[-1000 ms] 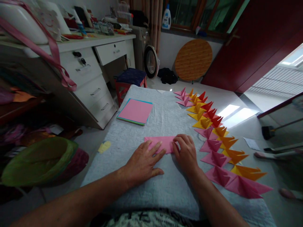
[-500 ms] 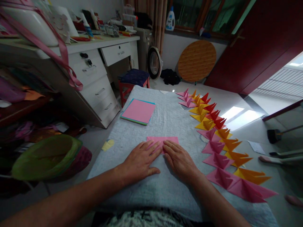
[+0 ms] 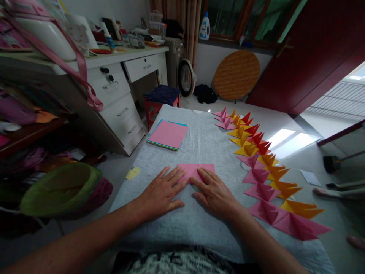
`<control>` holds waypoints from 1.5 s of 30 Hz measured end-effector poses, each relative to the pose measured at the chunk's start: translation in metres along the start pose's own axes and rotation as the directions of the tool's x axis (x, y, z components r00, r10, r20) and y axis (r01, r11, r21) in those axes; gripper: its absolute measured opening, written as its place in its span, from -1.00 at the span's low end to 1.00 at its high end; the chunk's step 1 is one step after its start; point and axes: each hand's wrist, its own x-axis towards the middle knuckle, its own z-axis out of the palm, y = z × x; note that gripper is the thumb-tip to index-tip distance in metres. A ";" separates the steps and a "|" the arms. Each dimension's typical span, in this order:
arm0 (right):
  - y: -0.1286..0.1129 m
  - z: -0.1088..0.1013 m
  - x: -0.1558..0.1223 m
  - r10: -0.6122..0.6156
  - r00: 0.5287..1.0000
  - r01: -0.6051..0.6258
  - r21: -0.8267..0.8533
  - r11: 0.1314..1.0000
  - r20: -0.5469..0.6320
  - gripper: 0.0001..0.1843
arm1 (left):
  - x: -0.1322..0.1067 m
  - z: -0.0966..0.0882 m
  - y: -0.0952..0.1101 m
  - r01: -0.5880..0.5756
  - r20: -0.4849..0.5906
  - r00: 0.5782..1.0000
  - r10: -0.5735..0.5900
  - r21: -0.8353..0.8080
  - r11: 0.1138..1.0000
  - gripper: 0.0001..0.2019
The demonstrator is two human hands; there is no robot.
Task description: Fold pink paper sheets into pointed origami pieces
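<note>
A folded pink sheet of origami paper (image 3: 196, 169) lies flat on the cloth-covered table (image 3: 205, 144) in front of me. My left hand (image 3: 165, 190) rests at its left end, fingers stretched out and spread, fingertips on the paper. On its right half lies my right hand (image 3: 212, 190), palm down, with the index finger reaching left along the near edge and the other fingers extended. Both hands are open and press on the paper without gripping it. Beyond them to the left sits a stack of square coloured paper (image 3: 168, 134), pink on top.
Rows of folded paper cranes (image 3: 264, 192) in pink, yellow, orange and red line the table's right side. A yellow patch (image 3: 132, 173) marks the left edge. Left of the table stand a bin (image 3: 59, 190) and a white desk (image 3: 114, 91); a stool (image 3: 162, 95) is behind.
My left hand has slid left along the paper, and the right hand's index finger has spread out leftward along the near edge. The paper stays in nearly the same place.
</note>
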 end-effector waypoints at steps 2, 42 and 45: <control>-0.001 0.000 -0.001 -0.017 1.000 0.017 -0.003 1.000 0.025 -0.44 | -0.001 0.002 0.000 -0.039 0.003 0.999 0.039 -0.015 0.999 -0.29; 0.024 -0.007 -0.034 0.301 0.931 -0.323 -0.078 0.943 -0.209 -0.52 | -0.006 -0.010 -0.006 0.215 -0.188 0.943 -0.273 -0.281 0.935 -0.45; 0.023 -0.009 -0.010 0.270 0.941 -0.275 0.005 0.962 -0.202 -0.38 | 0.017 -0.014 -0.008 0.235 -0.175 0.941 -0.290 -0.280 0.931 -0.09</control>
